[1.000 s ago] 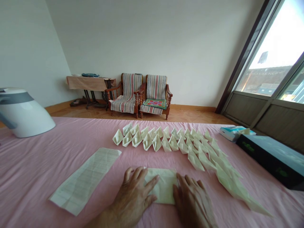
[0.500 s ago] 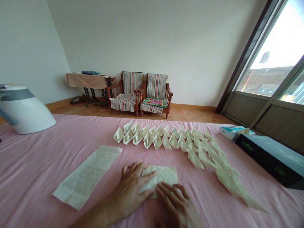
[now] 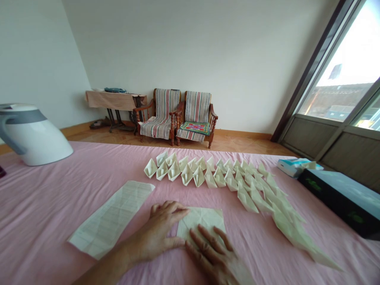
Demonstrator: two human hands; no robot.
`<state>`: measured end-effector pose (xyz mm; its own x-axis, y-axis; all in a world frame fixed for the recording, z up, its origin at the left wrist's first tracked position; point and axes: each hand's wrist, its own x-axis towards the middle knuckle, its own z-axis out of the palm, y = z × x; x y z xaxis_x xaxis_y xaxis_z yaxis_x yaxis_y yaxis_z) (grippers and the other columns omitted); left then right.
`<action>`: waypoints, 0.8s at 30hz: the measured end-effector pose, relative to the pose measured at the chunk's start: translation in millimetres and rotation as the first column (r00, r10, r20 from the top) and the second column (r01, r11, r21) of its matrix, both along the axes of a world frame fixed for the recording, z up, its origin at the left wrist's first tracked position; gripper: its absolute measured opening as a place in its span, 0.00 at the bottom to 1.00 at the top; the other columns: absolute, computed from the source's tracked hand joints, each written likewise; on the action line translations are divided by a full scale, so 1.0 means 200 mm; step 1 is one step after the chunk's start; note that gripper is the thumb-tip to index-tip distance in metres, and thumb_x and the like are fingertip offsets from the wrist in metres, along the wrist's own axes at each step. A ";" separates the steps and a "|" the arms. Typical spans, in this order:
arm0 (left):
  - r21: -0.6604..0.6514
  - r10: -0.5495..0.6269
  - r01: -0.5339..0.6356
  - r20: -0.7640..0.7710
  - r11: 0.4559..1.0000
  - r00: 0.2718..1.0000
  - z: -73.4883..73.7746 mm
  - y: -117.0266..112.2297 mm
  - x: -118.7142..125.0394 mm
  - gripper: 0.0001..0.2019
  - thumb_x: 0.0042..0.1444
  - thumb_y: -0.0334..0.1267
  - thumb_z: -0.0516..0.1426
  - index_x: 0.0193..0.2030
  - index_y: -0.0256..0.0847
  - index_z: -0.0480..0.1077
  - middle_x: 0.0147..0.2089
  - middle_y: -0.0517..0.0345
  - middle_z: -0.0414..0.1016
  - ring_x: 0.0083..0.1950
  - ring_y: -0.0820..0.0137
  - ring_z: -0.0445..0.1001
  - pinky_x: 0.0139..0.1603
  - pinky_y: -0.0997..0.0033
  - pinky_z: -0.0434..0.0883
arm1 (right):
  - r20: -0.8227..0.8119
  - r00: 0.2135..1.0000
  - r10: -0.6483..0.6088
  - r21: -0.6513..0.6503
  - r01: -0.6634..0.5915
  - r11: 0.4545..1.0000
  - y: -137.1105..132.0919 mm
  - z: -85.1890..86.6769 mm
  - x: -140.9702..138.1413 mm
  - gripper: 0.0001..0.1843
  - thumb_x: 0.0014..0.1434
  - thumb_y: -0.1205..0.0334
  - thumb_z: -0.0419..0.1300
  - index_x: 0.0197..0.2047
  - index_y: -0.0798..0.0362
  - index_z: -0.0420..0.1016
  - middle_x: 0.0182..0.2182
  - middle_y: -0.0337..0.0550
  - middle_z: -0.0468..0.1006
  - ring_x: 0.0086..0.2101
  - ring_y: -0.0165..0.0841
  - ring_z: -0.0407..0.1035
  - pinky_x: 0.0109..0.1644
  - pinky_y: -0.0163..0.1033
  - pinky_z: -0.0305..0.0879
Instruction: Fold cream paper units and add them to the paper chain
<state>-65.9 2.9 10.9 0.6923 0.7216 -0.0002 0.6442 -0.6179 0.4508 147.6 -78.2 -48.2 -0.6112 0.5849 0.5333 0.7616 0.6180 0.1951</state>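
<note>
A pale, creased sheet of paper (image 3: pixel 204 217) lies flat on the pink cloth in front of me. At its left edge rests my left hand (image 3: pixel 164 225), thumb and fingers apart, the fingertips touching the paper's upper left corner and the thumb near the lower left. My right hand (image 3: pixel 212 249) lies with fingers spread over the lower part of the sheet, hiding that edge. Beyond the hands stand several folded paper boats (image 3: pixel 187 174) in rows. A long strip of creased, lined paper (image 3: pixel 113 219) lies to the left.
A white and grey jug (image 3: pixel 44 136) stands at the far left. On the right are a black box (image 3: pixel 335 202) and a blue and white tissue box (image 3: pixel 292 167). Past the pink-covered surface (image 3: pixel 97 166) are two wooden armchairs (image 3: pixel 196 109) and a cloth-covered table (image 3: pixel 114 99).
My left hand has drawn back leftward off the paper's middle to its edge. My right hand's fingers have spread wider on the sheet. The view has shifted slightly.
</note>
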 end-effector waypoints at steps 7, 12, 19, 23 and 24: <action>-0.011 -0.011 0.011 -0.001 1.000 1.000 0.01 0.01 0.01 0.30 0.53 0.41 0.63 0.63 0.56 0.62 0.61 0.57 0.67 0.62 0.58 0.62 0.61 0.56 0.56 | 0.050 0.998 0.044 0.091 -0.048 0.995 -0.03 0.02 0.07 0.22 0.69 0.51 0.49 0.61 0.52 0.66 0.56 0.36 0.72 0.54 0.32 0.69 0.54 0.38 0.68; -0.033 -0.002 0.002 -0.017 0.999 1.000 0.03 0.01 0.00 0.32 0.51 0.41 0.64 0.63 0.55 0.62 0.63 0.57 0.65 0.64 0.57 0.60 0.62 0.55 0.55 | 0.066 0.998 -0.012 0.149 0.002 0.989 -0.08 -0.02 0.14 0.19 0.69 0.59 0.48 0.58 0.54 0.69 0.54 0.40 0.74 0.52 0.33 0.71 0.51 0.37 0.70; -0.059 -0.008 0.006 -0.031 0.998 0.999 0.02 0.03 -0.02 0.34 0.51 0.45 0.65 0.65 0.56 0.60 0.66 0.55 0.62 0.66 0.56 0.58 0.63 0.51 0.52 | 0.035 0.996 -0.080 0.213 0.071 0.975 -0.16 -0.04 0.23 0.16 0.68 0.57 0.51 0.50 0.54 0.75 0.45 0.44 0.81 0.43 0.35 0.77 0.42 0.35 0.73; -0.092 -0.021 0.016 -0.053 0.996 0.998 0.02 0.04 -0.03 0.36 0.49 0.50 0.67 0.65 0.56 0.60 0.67 0.54 0.61 0.66 0.55 0.56 0.64 0.51 0.51 | -0.192 0.969 -0.157 0.188 0.193 0.963 -0.16 0.02 0.18 0.15 0.67 0.60 0.50 0.38 0.56 0.76 0.35 0.45 0.83 0.33 0.35 0.79 0.35 0.37 0.72; -0.095 -0.023 0.018 -0.056 0.995 0.998 0.02 0.04 -0.03 0.36 0.49 0.51 0.66 0.64 0.56 0.61 0.67 0.54 0.60 0.67 0.54 0.56 0.64 0.50 0.51 | -0.251 0.949 -0.190 0.112 0.224 0.968 -0.15 0.04 0.16 0.15 0.66 0.63 0.50 0.33 0.54 0.75 0.30 0.43 0.82 0.29 0.33 0.77 0.31 0.37 0.70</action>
